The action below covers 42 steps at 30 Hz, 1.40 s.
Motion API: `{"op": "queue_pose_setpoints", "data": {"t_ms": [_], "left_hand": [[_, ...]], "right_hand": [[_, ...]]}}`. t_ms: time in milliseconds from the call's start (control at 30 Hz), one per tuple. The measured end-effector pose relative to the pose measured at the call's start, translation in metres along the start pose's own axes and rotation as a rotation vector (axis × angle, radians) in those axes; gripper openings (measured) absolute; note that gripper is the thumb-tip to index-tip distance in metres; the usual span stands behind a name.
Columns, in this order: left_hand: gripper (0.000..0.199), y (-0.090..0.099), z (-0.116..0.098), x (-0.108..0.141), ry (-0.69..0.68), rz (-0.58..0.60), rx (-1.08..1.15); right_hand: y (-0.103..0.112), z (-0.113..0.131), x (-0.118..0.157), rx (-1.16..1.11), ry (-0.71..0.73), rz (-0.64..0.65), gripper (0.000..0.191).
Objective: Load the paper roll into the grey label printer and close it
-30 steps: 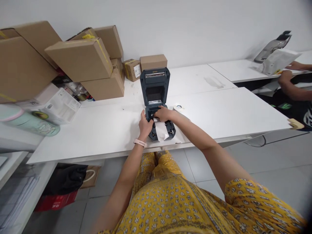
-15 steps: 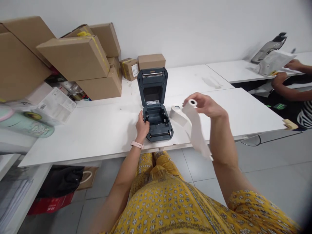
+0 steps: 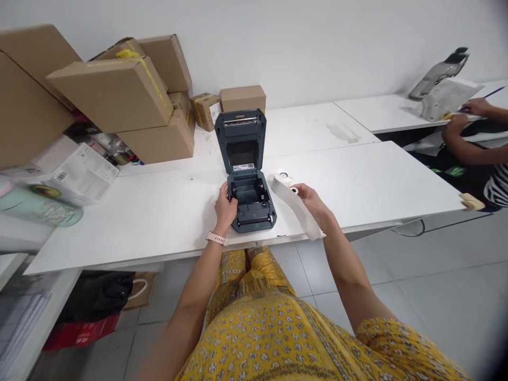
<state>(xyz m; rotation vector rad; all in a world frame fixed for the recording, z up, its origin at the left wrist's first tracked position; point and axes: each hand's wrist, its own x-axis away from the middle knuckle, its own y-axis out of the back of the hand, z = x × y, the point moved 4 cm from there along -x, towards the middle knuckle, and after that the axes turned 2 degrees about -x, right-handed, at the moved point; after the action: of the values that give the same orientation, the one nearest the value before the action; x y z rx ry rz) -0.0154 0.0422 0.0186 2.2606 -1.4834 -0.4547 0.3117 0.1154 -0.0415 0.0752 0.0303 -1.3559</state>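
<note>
Nearest the person, the loose end of a paper strip (image 3: 311, 228) lies by the front edge of the worktop (image 3: 170, 211); which roll it unwinds from is unclear. It looks thin and limp, likely to crease or tear if pulled, so it is better guided flat than tugged.

The left hand (image 3: 225, 210) grips the near left side of the label printer (image 3: 254, 209), thumb over the rim. The printer stands on the worktop in front of the person and looks rigid and moderately heavy; its lower side walls should give the surest hold. Right of it, the right hand (image 3: 313, 200) is closed on a small paper roll (image 3: 294, 191), probably light and best pinched at the core, since outer layers could slip loose.

Just beyond, a second roll (image 3: 281, 179) rests on the worktop. Farther back, the printer's hinged lid (image 3: 243, 140) stands raised, a poor handhold because the hinge could strain. Behind it sits a plain carton (image 3: 243, 98).
</note>
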Motion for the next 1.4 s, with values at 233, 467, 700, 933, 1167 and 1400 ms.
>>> {"op": "queue_pose_setpoints", "data": {"t_ms": [233, 467, 700, 933, 1167, 1400], "left_hand": [[0.077, 0.0, -0.001, 0.0, -0.01, 0.017, -0.023], [0.077, 0.0, -0.001, 0.0, -0.013, 0.014, -0.054], [0.077, 0.001, -0.001, 0.001, -0.007, 0.004, -0.04], [0.081, 0.001, -0.006, 0.003, -0.014, 0.025, -0.081], [0.082, 0.001, -0.005, 0.003, -0.003, 0.025, -0.085], [0.081, 0.001, -0.008, 0.003, 0.024, 0.019, -0.057]], "right_hand": [[0.014, -0.002, 0.001, -0.086, -0.018, 0.001, 0.057], [0.015, 0.034, -0.04, 0.064, -0.066, 0.132, 0.079], [-0.013, 0.043, -0.07, 0.305, -0.129, 0.208, 0.081], [-0.023, 0.078, -0.065, 0.099, 0.082, 0.035, 0.068], [-0.112, 0.151, -0.052, 0.275, 0.335, 0.499, 0.072], [-0.166, 0.145, -0.069, 0.837, 0.367, 0.732, 0.068]]}}
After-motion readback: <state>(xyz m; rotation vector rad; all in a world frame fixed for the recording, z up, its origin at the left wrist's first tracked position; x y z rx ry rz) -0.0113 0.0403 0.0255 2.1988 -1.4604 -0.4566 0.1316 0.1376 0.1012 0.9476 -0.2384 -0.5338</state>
